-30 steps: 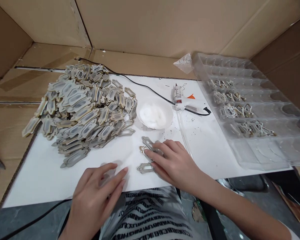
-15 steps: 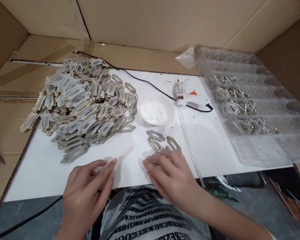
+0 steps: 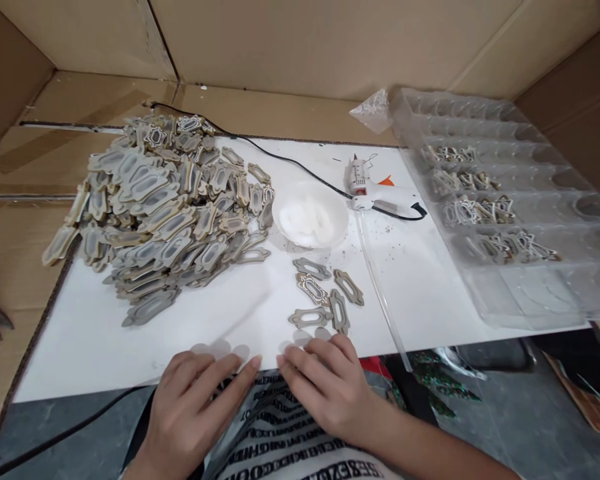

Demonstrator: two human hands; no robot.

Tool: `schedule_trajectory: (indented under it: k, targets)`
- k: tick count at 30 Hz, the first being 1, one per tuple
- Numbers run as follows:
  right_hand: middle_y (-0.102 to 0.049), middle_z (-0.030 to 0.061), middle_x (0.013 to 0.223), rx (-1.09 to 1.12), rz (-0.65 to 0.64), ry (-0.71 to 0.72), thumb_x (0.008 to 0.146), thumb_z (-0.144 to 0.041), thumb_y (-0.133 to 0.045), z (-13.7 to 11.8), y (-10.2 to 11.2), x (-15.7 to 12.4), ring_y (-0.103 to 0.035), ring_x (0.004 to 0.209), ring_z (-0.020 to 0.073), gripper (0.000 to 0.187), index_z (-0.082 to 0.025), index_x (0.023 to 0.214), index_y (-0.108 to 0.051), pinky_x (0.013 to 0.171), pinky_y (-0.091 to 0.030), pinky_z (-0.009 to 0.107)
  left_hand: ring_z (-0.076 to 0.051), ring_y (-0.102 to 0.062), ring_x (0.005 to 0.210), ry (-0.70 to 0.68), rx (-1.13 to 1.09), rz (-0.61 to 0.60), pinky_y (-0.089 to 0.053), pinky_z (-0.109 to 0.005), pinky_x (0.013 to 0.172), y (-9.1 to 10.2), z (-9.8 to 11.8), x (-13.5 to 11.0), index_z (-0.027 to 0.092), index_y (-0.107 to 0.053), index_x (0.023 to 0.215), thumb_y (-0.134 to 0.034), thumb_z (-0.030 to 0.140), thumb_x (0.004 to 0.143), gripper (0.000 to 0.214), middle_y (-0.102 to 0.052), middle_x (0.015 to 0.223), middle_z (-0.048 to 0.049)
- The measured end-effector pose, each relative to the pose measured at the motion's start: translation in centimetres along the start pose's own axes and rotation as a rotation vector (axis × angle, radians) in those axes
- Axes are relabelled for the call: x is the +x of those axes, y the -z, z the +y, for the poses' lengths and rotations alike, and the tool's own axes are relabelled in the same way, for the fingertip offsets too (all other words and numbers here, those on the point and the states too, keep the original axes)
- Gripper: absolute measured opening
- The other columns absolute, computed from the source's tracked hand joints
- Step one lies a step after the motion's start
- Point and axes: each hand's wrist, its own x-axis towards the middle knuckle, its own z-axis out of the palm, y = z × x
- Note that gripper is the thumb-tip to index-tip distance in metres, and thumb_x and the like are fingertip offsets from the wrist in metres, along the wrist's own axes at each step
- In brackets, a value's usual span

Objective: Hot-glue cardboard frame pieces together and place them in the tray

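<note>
At left, the heap of frame-shaped pieces (image 3: 150,190) is best left undisturbed; its loose slope looks apt to slide. The left hand (image 3: 193,400) rests empty at the tabletop's (image 3: 100,353) near edge, fingers loosely parted. Five loose pieces (image 3: 307,319) lie between the white bowl (image 3: 341,220) and the right hand (image 3: 333,390), whose bent fingers, slightly apart, hold nothing; a light rim pinch should suit each. Farther right, avoid bumping the clear stick (image 3: 383,300) below the glue gun (image 3: 363,181).
</note>
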Motion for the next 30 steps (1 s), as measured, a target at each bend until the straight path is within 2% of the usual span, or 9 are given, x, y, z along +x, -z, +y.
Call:
schedule_trajectory:
  k: [5, 8, 10, 14, 19, 24, 30]
  targets:
    - [-0.076, 0.0003, 0.086, 0.091, 0.062, -0.073, 0.092, -0.013, -0.063, 0.1, 0.4, -0.1, -0.057, 0.083, 0.0163, 0.012, -0.017, 0.088, -0.073, 0.073, -0.042, 0.033, -0.016, -0.062, 0.071, 0.031, -0.096, 0.054, -0.050, -0.033, 0.068, 0.3, -0.2, 0.0, 0.016, -0.071, 0.103, -0.071, 0.002, 0.080, 0.027, -0.075, 0.087, -0.0047]
    - [-0.075, 0.0031, 0.086, 0.102, 0.123, -0.213, 0.088, -0.011, -0.068, 1.5, 1.4, -0.1, -0.057, 0.088, 0.0195, 0.011, -0.019, 0.093, -0.073, 0.075, -0.046, 0.033, -0.017, -0.067, 0.076, 0.128, -0.150, 0.103, -0.054, -0.032, 0.070, 0.7, -0.3, 0.5, 0.018, -0.071, 0.101, -0.071, 0.000, 0.079, 0.028, -0.076, 0.089, -0.0038]
    - [-0.074, 0.0041, 0.085, 0.030, 0.142, -0.247, 0.085, -0.006, -0.069, 2.6, 2.0, 0.0, -0.056, 0.089, 0.0209, 0.015, -0.019, 0.092, -0.072, 0.077, -0.046, 0.033, -0.018, -0.069, 0.081, 0.174, -0.179, 0.121, -0.056, -0.033, 0.074, 0.9, -0.3, 0.9, 0.019, -0.070, 0.100, -0.072, 0.000, 0.077, 0.030, -0.076, 0.090, -0.0030]
    - [-0.074, 0.0026, 0.085, -0.079, 0.100, -0.180, 0.084, -0.003, -0.068, 4.1, 2.7, 0.6, -0.058, 0.087, 0.0206, 0.018, -0.021, 0.090, -0.070, 0.076, -0.042, 0.033, -0.018, -0.069, 0.084, 0.178, -0.216, 0.128, -0.057, -0.035, 0.076, 0.9, -0.3, 1.6, 0.018, -0.069, 0.099, -0.072, -0.001, 0.077, 0.030, -0.076, 0.091, -0.0035]
    - [-0.075, 0.0012, 0.087, -0.104, 0.055, -0.091, 0.090, -0.006, -0.063, 4.6, 2.6, 1.4, -0.057, 0.087, 0.0191, 0.016, -0.021, 0.087, -0.069, 0.076, -0.039, 0.033, -0.017, -0.066, 0.085, 0.127, -0.216, 0.128, -0.055, -0.034, 0.076, 0.9, -0.3, 1.7, 0.014, -0.069, 0.100, -0.072, -0.004, 0.076, 0.031, -0.074, 0.091, -0.0053]
    - [-0.076, 0.0009, 0.088, -0.130, 0.053, -0.076, 0.091, -0.006, -0.062, 4.8, 2.4, 1.4, -0.056, 0.087, 0.0181, 0.017, -0.021, 0.088, -0.069, 0.075, -0.038, 0.033, -0.018, -0.066, 0.088, 0.155, -0.204, 0.127, -0.056, -0.034, 0.078, 1.0, -0.2, 1.6, 0.015, -0.070, 0.101, -0.073, -0.004, 0.076, 0.031, -0.074, 0.094, -0.0057]
    - [-0.076, 0.0020, 0.091, -0.142, 0.000, -0.060, 0.092, -0.007, -0.061, 5.0, 2.4, 1.2, -0.054, 0.086, 0.0190, 0.015, -0.019, 0.091, -0.070, 0.075, -0.038, 0.033, -0.018, -0.065, 0.089, 0.110, -0.211, 0.114, -0.055, -0.033, 0.079, 0.7, -0.2, 2.1, 0.013, -0.069, 0.100, -0.071, -0.005, 0.076, 0.030, -0.073, 0.093, -0.0069]
